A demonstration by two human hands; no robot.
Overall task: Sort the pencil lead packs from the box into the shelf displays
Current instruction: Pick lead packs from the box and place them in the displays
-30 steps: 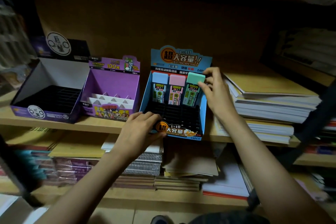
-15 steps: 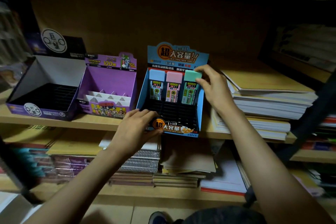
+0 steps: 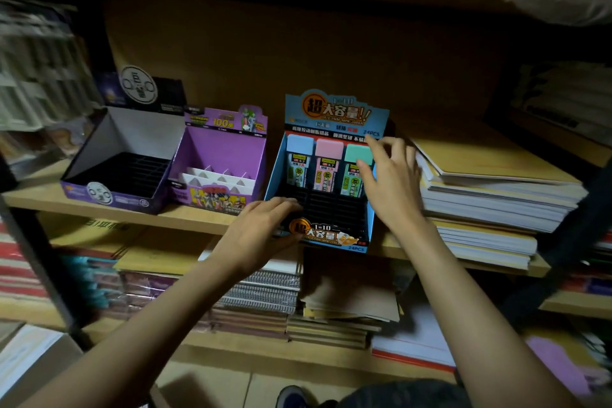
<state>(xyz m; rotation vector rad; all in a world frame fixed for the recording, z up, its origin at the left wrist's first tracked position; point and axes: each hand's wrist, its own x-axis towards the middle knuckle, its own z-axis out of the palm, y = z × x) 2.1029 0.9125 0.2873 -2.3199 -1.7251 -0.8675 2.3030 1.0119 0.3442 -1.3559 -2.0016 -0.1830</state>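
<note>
A blue display box [image 3: 373, 209] stands on the middle shelf. Three lead packs stand upright in its back row: a blue-capped pack [image 3: 299, 159], a pink-capped pack [image 3: 328, 164] and a green-capped pack [image 3: 354, 172]. The black slots in front of them hold nothing. My left hand [image 3: 261, 235] grips the box's front left corner, fingers curled over the rim and thumb on the front panel. My right hand [image 3: 392, 182] hovers at the box's right side with fingers spread. Its thumb lies against the green cap and it holds nothing.
Left of the blue box stand a purple display box [image 3: 228, 156] and a dark display box [image 3: 132, 139], both without packs. A tall stack of notebooks [image 3: 490, 202] sits close on the right. Spiral pads and books [image 3: 265, 291] fill the shelf below.
My right hand was pinching the top of the green-capped pack; its fingers have since let go and spread. My left hand still grips the box's front corner.
</note>
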